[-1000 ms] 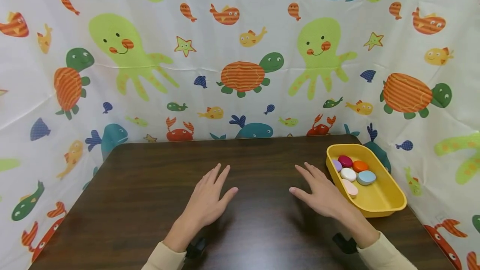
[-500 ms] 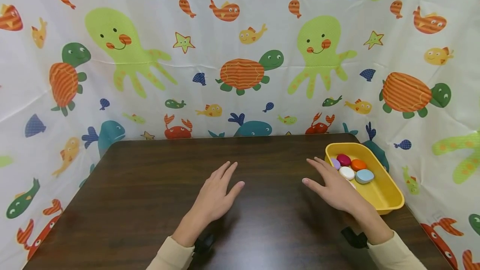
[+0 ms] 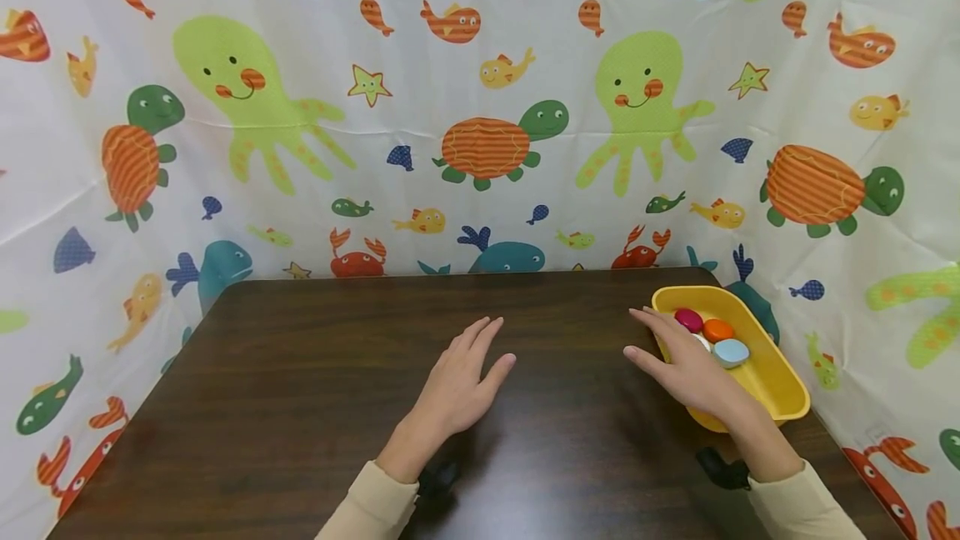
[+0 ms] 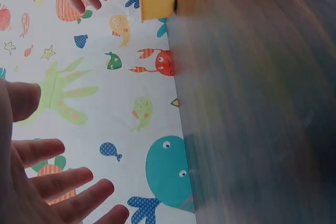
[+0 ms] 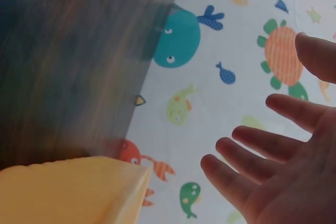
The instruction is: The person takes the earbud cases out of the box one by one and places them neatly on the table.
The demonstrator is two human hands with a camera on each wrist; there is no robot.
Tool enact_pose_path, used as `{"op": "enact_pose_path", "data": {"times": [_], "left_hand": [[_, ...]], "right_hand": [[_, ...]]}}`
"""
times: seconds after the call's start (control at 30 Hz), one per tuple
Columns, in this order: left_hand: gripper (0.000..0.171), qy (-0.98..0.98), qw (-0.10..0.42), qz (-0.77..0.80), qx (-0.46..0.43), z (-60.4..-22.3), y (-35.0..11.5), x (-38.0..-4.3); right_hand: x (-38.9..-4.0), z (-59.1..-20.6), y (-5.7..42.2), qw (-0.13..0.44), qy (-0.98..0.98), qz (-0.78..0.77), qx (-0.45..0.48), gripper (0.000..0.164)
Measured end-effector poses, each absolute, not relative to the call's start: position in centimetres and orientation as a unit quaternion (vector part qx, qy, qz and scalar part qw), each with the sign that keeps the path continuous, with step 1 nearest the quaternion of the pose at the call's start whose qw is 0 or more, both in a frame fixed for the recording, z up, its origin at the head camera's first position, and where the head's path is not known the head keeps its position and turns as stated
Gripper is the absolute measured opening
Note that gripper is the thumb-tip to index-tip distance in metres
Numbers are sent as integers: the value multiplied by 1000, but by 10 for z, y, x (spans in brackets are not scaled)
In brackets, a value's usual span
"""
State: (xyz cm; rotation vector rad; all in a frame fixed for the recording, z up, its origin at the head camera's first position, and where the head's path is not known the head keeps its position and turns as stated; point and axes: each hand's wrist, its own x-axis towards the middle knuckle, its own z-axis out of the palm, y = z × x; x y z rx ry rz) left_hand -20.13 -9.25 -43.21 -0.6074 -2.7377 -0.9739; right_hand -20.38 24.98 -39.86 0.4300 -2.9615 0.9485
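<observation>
My left hand hovers over the middle of the table with its fingers extended and holds nothing. To the right, my right hand is held above the table, fingers straight, overlapping the left side of a yellow tub in the head view. Inside the tub lie several small rounded pieces: a magenta one, an orange one, a light blue one and a white one partly hidden by my right hand. Both wrist views show spread fingers with nothing between them.
The dark wooden table reaches back to a white curtain printed with sea animals, which also runs along both sides. The tub stands at the table's right edge. A small black device sits at my right wrist.
Both hands have moved to the right, still with straight fingers. My right hand now covers more of the tub and its pieces in the head view. The view has shifted slightly.
</observation>
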Motion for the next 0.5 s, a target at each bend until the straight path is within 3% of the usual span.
{"op": "enact_pose_path", "data": {"times": [0.5], "left_hand": [[60, -898, 75, -369, -228, -434, -71, -206]], "right_hand": [[-210, -395, 275, 30, -942, 304, 138, 68]]}}
